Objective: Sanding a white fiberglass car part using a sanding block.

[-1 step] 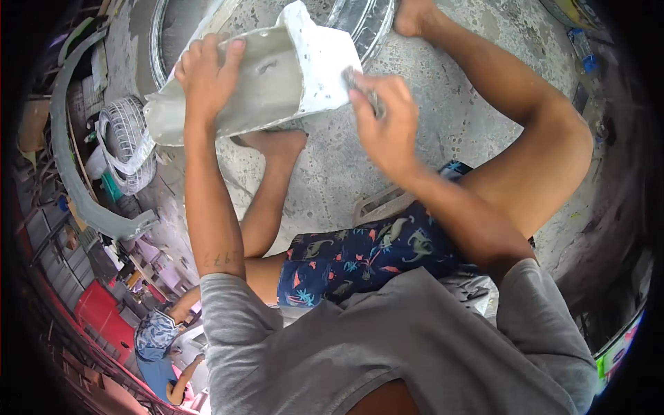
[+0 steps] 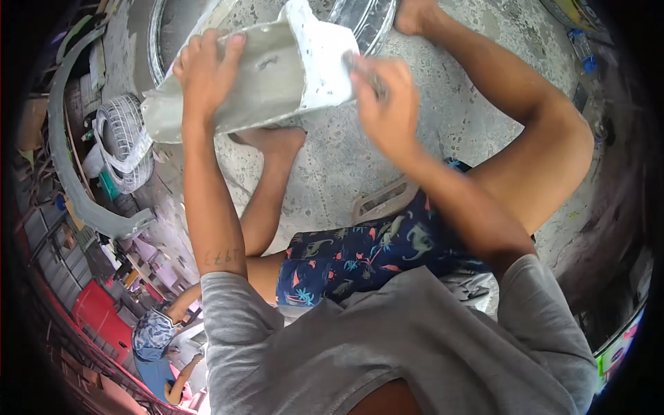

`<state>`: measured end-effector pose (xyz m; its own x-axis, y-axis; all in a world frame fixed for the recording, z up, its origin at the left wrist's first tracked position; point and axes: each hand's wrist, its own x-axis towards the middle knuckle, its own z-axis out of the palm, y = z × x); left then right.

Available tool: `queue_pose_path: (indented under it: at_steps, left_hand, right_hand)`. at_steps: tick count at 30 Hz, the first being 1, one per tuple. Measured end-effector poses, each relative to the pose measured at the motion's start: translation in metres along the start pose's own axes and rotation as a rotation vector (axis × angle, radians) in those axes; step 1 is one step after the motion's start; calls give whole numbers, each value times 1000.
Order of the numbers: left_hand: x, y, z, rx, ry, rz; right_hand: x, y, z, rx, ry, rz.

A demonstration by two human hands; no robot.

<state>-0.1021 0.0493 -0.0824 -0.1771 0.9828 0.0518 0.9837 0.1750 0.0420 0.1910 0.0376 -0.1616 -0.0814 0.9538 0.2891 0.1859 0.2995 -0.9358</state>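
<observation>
A long trough-shaped panel (image 2: 266,79), grey inside with a bright white end (image 2: 330,59), is held up in front of me over the floor. My left hand (image 2: 207,69) grips it near its left part, fingers over the far edge and thumb pressed along the grey inside. At the panel's right end, my right hand (image 2: 387,90) is closed around a small grey tool (image 2: 350,61). Its tip meets the white end's right edge; blur and my fingers hide its exact kind.
Tyres (image 2: 128,142) and a long curved grey strip (image 2: 72,166) lie on the left. Another round black-and-white piece (image 2: 363,24) is beyond the panel. A plastic bottle (image 2: 586,59) stands far right. At lower left, another person (image 2: 155,346) sits bent over.
My right hand and its tool have moved slightly up along the white end's edge. The panel has shifted a little up and left, with my left hand still on it.
</observation>
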Motion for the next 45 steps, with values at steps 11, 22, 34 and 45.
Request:
queue_pose_path:
  at_steps: [11, 22, 34, 45]
  left_hand:
    - [5, -5, 4, 74, -7, 2]
    - [1, -3, 8, 51, 55, 3]
    - [-1, 2, 8, 28, 81, 17]
    - [3, 36, -15, 81, -13, -49]
  right_hand:
    - [24, 10, 7, -27, -15, -118]
    - [61, 20, 3, -76, -80, 82]
    - [-4, 7, -20, -33, -111, -9]
    - [26, 14, -10, -91, -48, 7]
